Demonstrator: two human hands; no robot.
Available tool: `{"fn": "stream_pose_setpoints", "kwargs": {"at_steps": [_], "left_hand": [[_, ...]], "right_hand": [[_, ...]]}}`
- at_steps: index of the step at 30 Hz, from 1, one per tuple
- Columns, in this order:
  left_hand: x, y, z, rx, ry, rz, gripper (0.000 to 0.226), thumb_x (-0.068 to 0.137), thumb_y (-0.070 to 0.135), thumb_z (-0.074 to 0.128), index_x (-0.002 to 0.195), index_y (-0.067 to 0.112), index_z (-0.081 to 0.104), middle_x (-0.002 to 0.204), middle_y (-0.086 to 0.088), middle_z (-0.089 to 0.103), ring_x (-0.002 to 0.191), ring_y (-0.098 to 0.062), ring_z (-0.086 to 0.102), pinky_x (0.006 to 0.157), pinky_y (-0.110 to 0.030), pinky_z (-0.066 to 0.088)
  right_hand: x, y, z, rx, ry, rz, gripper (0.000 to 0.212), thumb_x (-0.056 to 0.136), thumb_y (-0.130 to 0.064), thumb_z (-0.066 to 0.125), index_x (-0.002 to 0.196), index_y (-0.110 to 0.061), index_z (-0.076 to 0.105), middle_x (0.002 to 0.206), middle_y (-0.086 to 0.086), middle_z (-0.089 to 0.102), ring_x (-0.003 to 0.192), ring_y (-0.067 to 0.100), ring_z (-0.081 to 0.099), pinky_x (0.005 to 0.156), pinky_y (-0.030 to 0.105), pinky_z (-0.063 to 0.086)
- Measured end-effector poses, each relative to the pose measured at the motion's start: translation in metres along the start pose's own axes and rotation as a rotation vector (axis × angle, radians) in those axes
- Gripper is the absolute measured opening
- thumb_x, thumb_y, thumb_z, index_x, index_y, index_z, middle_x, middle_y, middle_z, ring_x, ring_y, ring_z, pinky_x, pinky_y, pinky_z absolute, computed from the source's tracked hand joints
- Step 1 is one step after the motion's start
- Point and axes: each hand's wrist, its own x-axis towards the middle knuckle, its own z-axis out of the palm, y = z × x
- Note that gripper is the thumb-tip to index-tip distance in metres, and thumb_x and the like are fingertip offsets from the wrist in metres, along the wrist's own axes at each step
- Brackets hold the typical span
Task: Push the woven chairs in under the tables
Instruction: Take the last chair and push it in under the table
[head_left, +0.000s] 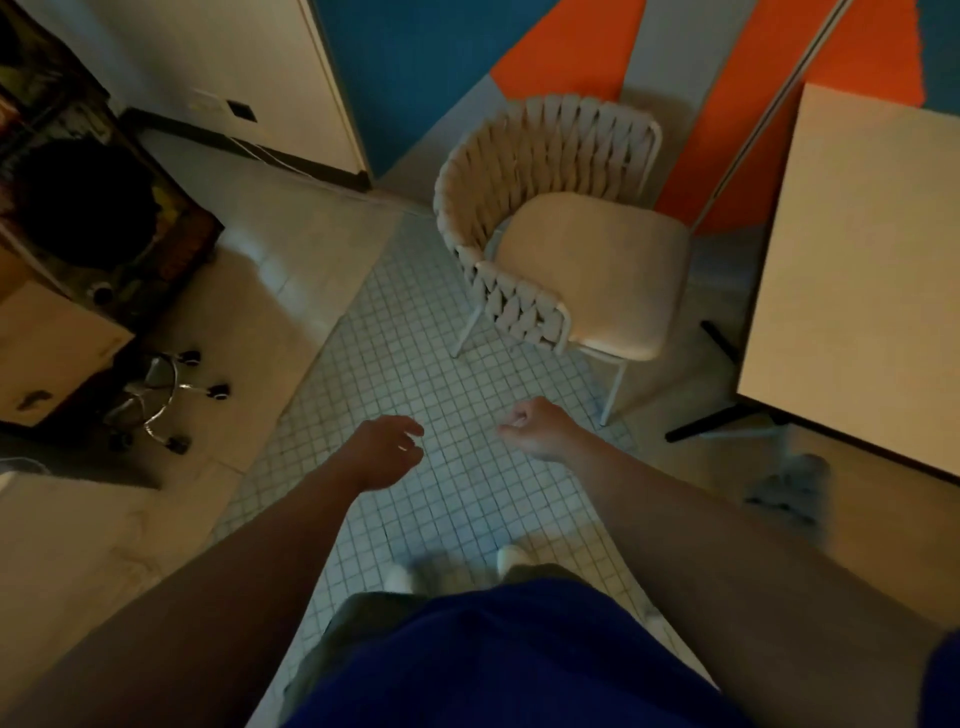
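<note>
A beige woven chair with a pale seat cushion stands on the small-tiled floor, its seat facing the light table at the right. The chair stands clear of the table's edge, with a gap of floor between them. My left hand and my right hand hang in front of me over the tiles, below the chair and apart from it. Both hands have loosely curled fingers and hold nothing.
A dark desk with a box stands at the left, a wheeled stool base beside it. Black table legs reach onto the floor under the table. A white door and a blue and orange wall lie beyond.
</note>
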Motion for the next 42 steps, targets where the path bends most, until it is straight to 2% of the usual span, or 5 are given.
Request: {"fn": "stream_pose_setpoints", "kwargs": {"at_steps": [7, 12, 17, 37, 42], "left_hand": [[0.120, -0.053, -0.122, 0.095, -0.044, 0.093, 0.035, 0.097, 0.025, 0.063, 0.131, 0.015, 0.063, 0.125, -0.008, 0.067, 0.116, -0.021, 0.062, 0.097, -0.026, 0.042], [0.204, -0.076, -0.227, 0.181, -0.076, 0.173, 0.034, 0.096, 0.025, 0.063, 0.130, 0.017, 0.065, 0.123, -0.007, 0.068, 0.118, -0.021, 0.062, 0.092, -0.019, 0.038], [0.281, -0.063, -0.304, 0.202, -0.162, 0.245, 0.036, 0.096, 0.022, 0.064, 0.131, 0.013, 0.064, 0.128, -0.009, 0.067, 0.112, -0.019, 0.063, 0.086, -0.018, 0.043], [0.606, 0.125, -0.397, 0.652, -0.424, 0.515, 0.035, 0.093, 0.017, 0.066, 0.127, 0.008, 0.066, 0.119, -0.013, 0.070, 0.110, -0.028, 0.065, 0.094, -0.035, 0.052], [0.684, 0.165, -0.377, 0.811, -0.626, 0.479, 0.021, 0.098, 0.033, 0.059, 0.087, 0.016, 0.063, 0.089, -0.012, 0.062, 0.086, -0.025, 0.062, 0.078, -0.038, 0.052]], "right_hand": [[0.102, -0.096, -0.001, 0.110, 0.099, 0.057, 0.055, 0.095, -0.032, 0.060, 0.132, 0.009, 0.053, 0.140, 0.024, 0.054, 0.118, 0.038, 0.060, 0.095, 0.047, 0.051], [0.163, -0.167, -0.003, 0.319, 0.180, 0.103, 0.024, 0.095, -0.039, 0.062, 0.096, -0.016, 0.055, 0.110, 0.003, 0.053, 0.079, 0.014, 0.054, 0.080, 0.034, 0.049], [0.205, -0.225, -0.023, 0.504, 0.301, 0.166, 0.055, 0.094, -0.036, 0.064, 0.135, -0.001, 0.055, 0.131, 0.021, 0.060, 0.097, 0.023, 0.061, 0.079, 0.035, 0.051], [0.409, -0.298, -0.123, 1.293, 0.492, 0.455, 0.046, 0.093, -0.046, 0.063, 0.125, -0.012, 0.059, 0.127, 0.007, 0.060, 0.107, 0.024, 0.065, 0.089, 0.040, 0.058], [0.455, -0.316, -0.117, 1.628, 0.565, 0.512, 0.045, 0.093, -0.040, 0.065, 0.127, -0.012, 0.056, 0.126, 0.009, 0.062, 0.103, 0.021, 0.063, 0.083, 0.036, 0.057]]}}
